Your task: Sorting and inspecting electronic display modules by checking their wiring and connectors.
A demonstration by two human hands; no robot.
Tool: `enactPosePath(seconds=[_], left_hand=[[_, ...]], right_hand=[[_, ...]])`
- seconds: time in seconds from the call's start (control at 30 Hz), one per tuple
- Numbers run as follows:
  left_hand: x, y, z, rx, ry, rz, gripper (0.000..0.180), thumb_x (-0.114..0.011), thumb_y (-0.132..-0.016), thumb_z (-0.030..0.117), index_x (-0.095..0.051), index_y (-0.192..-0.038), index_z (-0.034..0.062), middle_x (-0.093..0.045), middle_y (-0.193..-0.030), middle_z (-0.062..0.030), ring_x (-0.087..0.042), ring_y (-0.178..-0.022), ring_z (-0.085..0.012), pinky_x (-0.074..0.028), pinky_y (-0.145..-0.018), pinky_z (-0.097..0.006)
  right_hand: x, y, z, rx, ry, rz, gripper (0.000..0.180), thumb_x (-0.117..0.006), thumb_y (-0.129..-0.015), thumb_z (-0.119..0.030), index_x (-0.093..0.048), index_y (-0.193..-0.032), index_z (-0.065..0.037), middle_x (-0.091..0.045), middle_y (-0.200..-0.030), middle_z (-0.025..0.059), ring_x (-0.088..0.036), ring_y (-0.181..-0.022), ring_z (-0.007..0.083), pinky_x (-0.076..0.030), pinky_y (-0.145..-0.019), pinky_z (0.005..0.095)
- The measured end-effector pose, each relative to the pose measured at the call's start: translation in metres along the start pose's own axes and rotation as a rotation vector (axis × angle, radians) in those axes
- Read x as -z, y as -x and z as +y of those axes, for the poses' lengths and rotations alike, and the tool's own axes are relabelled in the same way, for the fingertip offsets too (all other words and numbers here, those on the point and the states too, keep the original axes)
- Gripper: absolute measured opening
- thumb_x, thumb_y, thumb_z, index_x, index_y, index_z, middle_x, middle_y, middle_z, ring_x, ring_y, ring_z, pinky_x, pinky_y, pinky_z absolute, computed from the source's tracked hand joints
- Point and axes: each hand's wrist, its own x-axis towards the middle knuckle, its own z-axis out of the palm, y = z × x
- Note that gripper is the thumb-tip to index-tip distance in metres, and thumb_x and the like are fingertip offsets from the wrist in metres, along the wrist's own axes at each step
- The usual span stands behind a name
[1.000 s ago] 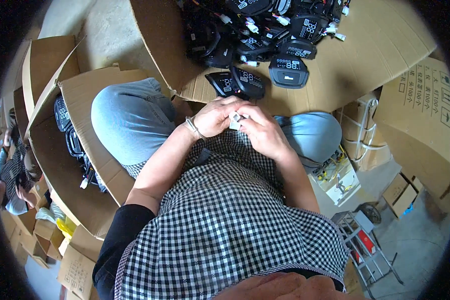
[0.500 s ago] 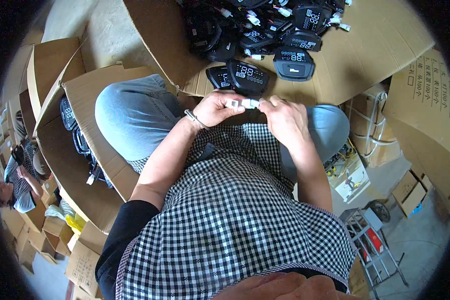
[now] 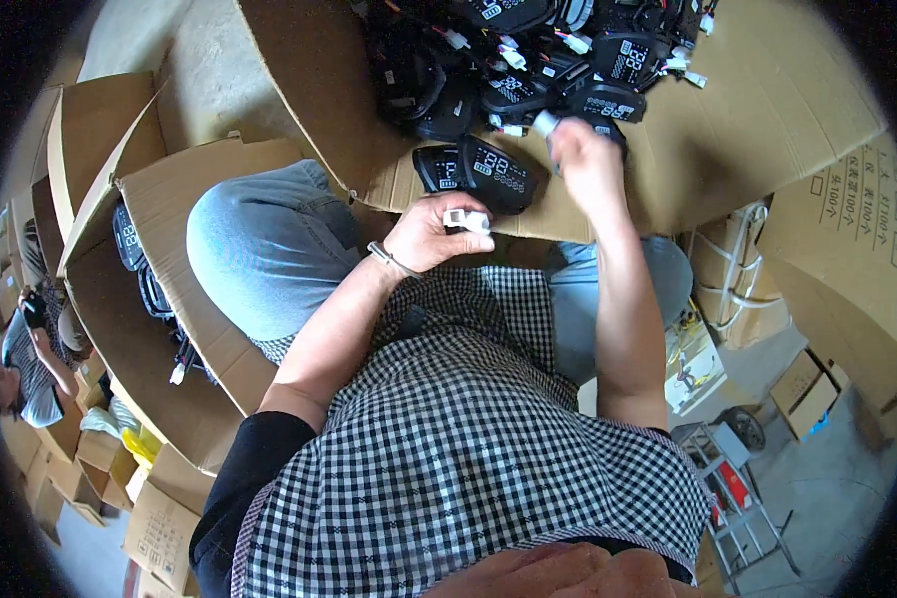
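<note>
In front of my lap, my left hand (image 3: pixel 437 237) is closed round a small white piece (image 3: pixel 465 220) with a squarish opening. My right hand (image 3: pixel 586 161), smeared by motion, is over the cardboard at the near edge of the pile. Its fingers look pinched, with a pale grey-white bit (image 3: pixel 545 124) at their tips that I cannot make out. Partly behind that hand is a black display unit (image 3: pixel 611 103) with printed white digits. Two more display units lean together just beyond my left hand, the larger one (image 3: pixel 500 174) on the right.
A large cardboard sheet or flap (image 3: pixel 757 110) bears a heap of black displays with white-plugged cables (image 3: pixel 513 58). An open carton (image 3: pixel 120 309) at my left holds more displays. Far left, another person (image 3: pixel 40 359) sits among boxes. A metal hand cart (image 3: pixel 733 498) stands at lower right.
My right hand has left the white piece by my left hand and moved away over the displays at the pile's near edge. My left hand keeps its white piece in nearly the same place.
</note>
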Motion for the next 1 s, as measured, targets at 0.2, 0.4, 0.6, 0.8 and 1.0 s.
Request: enactPosePath(seconds=[0.2, 0.4, 0.6, 0.8, 1.0], left_hand=[[-0.006, -0.012, -0.014, -0.200, -0.194, 0.063, 0.014, -0.072, -0.082, 0.005, -0.067, -0.095, 0.0055, -0.067, -0.087, -0.0027, -0.062, -0.078, -0.0099, -0.049, -0.070, -0.025], [-0.002, -0.009, -0.007, -0.376, -0.451, 0.330, 0.015, -0.070, -0.076, 0.015, -0.072, -0.091, 0.0118, -0.069, -0.086, -0.0012, -0.060, -0.080, -0.0186, -0.042, -0.082, -0.033], [-0.009, -0.007, 0.008, -0.475, -0.430, 0.412, 0.023, -0.069, -0.079, 0.015, -0.070, -0.101, 0.0094, -0.070, -0.101, -0.0069, -0.061, -0.096, -0.0249, -0.044, -0.090, -0.038], [-0.009, -0.014, 0.000, -0.554, -0.398, 0.051, 0.043, -0.058, -0.086, 0.010, -0.056, -0.130, 0.0096, -0.051, -0.139, -0.0157, -0.051, -0.126, -0.0326, -0.042, -0.101, -0.042], [-0.014, -0.016, -0.003, -0.592, -0.584, -0.022, 0.051, -0.064, -0.079, 0.005, -0.056, -0.129, 0.0117, -0.059, -0.128, -0.0113, -0.058, -0.115, -0.0317, -0.046, -0.095, -0.042]], right_hand=[[-0.050, -0.115, 0.020, 0.084, 0.018, 0.174, 0.025, -0.065, -0.086, -0.025, -0.072, -0.104, -0.010, -0.059, -0.126, 0.0162, -0.054, -0.119, 0.0296, -0.042, -0.099, 0.0355], [-0.056, -0.096, 0.006, 0.224, 0.035, 0.342, 0.014, -0.064, -0.084, -0.014, -0.069, -0.090, -0.003, -0.066, -0.095, 0.0175, -0.064, -0.090, 0.0351, -0.050, -0.081, 0.0423], [0.005, 0.032, -0.018, 0.440, 0.215, 0.260, 0.008, -0.060, -0.084, -0.004, -0.064, -0.088, 0.002, -0.060, -0.110, 0.0189, -0.061, -0.096, 0.0357, -0.050, -0.082, 0.0427], [-0.015, 0.109, -0.025, 0.442, 0.033, -0.004, 0.004, -0.059, -0.084, -0.001, -0.058, -0.083, 0.003, -0.057, -0.119, 0.0195, -0.060, -0.101, 0.0358, -0.050, -0.083, 0.0423], [-0.027, 0.131, -0.013, 0.283, -0.271, 0.034, 0.011, -0.065, -0.086, -0.006, -0.063, -0.091, 0.003, -0.059, -0.115, 0.0198, -0.062, -0.097, 0.0345, -0.050, -0.082, 0.0374]])
